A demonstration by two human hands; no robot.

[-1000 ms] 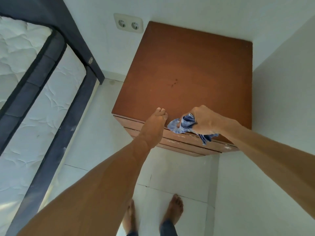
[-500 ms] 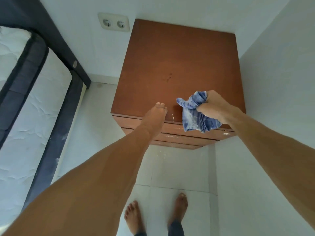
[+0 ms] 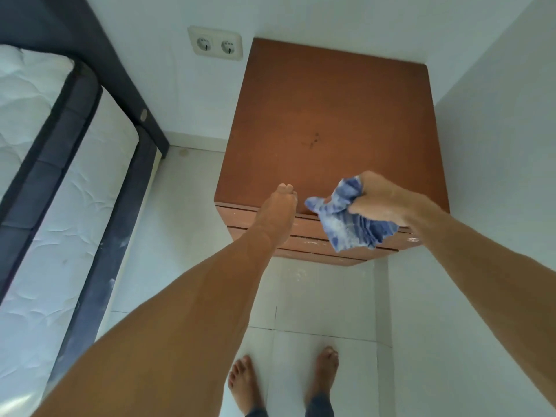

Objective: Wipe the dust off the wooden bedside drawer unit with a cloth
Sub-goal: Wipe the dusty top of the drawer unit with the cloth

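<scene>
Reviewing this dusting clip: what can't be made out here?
- Head view: fronts of the drawer unit, seen steeply from above and partly covered by the cloth and left hand.
- Head view: whether the cloth touches the wood; the right hand bunches it.
- Head view: dust on the top, too fine to see.
- Head view: the mattress, cut off by the left edge.

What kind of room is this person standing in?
Most likely a bedroom: a quilted white mattress in a dark bed frame lies on the left, and a wooden bedside drawer unit stands in the corner beside a double wall socket.
</scene>
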